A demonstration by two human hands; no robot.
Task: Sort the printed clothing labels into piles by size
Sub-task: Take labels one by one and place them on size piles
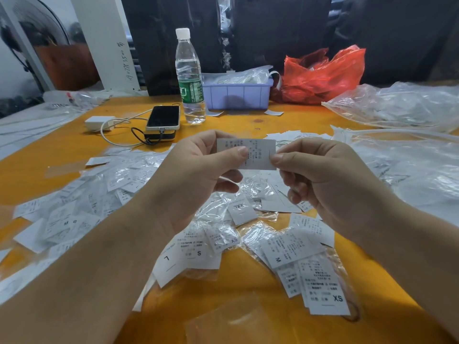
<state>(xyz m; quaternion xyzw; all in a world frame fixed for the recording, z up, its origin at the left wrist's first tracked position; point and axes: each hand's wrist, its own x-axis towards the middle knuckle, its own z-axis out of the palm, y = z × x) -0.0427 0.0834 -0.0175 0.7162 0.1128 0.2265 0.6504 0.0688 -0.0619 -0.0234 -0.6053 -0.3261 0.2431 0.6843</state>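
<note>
- Left hand (198,175) and right hand (320,175) are each pinching one end of a single label (250,153), fingers grasping it flat and raised above the tabletop (248,319) middle, print facing the person, probably so its size can be read.
- Loose labels are lying across the tabletop middle, too many to count; several are showing L, S, XS, M and XXL.
- One XS stack (325,291) is building towards the near edge.
- One bottle (190,75), one phone (163,117) and one tray (237,94) are standing near the far edge.
</note>
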